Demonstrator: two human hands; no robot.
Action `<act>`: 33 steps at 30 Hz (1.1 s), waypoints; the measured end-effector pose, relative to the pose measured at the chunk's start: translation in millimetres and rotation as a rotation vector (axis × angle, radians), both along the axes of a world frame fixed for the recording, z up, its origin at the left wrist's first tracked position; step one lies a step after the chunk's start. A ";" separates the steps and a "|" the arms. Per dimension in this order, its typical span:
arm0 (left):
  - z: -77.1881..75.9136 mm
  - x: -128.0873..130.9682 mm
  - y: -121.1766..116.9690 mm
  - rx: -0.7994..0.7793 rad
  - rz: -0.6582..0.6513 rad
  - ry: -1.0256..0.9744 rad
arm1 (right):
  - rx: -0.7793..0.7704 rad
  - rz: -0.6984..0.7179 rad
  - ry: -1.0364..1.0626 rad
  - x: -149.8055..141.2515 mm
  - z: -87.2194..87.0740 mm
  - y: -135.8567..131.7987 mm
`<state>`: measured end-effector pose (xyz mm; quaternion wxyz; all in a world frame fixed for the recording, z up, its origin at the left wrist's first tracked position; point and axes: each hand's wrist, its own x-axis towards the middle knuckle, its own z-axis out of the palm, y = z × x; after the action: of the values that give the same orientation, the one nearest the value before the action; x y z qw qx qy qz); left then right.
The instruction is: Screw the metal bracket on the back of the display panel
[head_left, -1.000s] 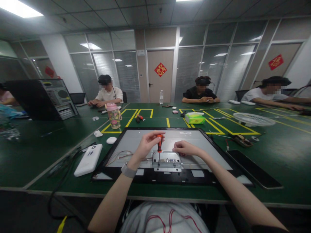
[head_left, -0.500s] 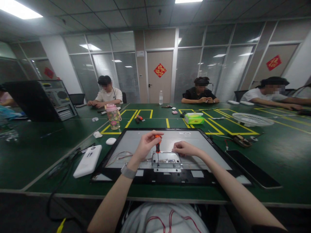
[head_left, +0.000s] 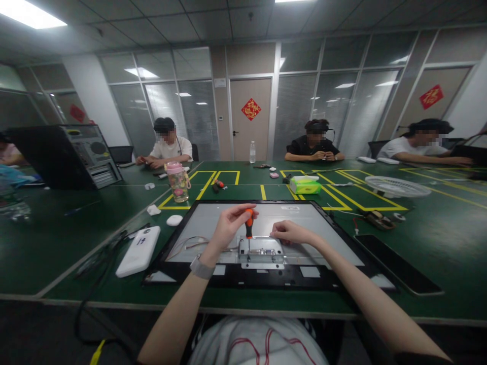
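Observation:
An orange-and-black screwdriver [head_left: 249, 227] stands nearly upright, its shaft pointing down at a silver metal bracket box [head_left: 262, 249]. My left hand [head_left: 227, 225], with a grey band on its wrist, has thumb and fingers closed around the top of the handle. At the box's upper right corner is my right hand [head_left: 291, 233], its fingers curled together; whatever they pinch is hidden. The box sits at the near edge of a large flat display panel [head_left: 323, 243] with a black frame, lying on the table. Thin wires [head_left: 198, 242] run from the box's left side across the panel.
Left of the panel are a white power bank [head_left: 137, 252], a white oval case [head_left: 174, 220] and a pink-lidded bottle [head_left: 177, 182]. A black phone [head_left: 397, 264] lies right. Beyond stand a green tissue pack [head_left: 305, 185] and a computer case [head_left: 63, 157]. Several people sit around the table.
The screwdriver's handle has shifted slightly right, and my left fingers have moved a little around it. My right hand stays almost still by the bracket box.

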<state>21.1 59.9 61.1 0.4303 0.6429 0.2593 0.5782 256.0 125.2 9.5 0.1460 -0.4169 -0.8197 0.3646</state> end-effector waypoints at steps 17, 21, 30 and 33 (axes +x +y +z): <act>-1.2 -0.2 1.1 0.050 0.036 0.011 | -0.006 0.001 -0.003 1.0 -1.5 1.8; -0.3 -0.3 1.1 0.046 0.000 -0.032 | -0.003 0.007 -0.001 0.9 -1.1 1.3; 1.1 0.6 -1.8 0.004 -0.068 0.011 | 0.001 0.009 -0.010 1.3 -4.0 4.0; 1.4 0.7 -1.7 0.048 0.000 0.049 | -0.005 0.007 -0.012 1.5 -5.0 4.7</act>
<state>21.8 58.3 62.4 0.4084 0.6670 0.2557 0.5683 257.5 129.9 4.5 0.1388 -0.4167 -0.8210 0.3647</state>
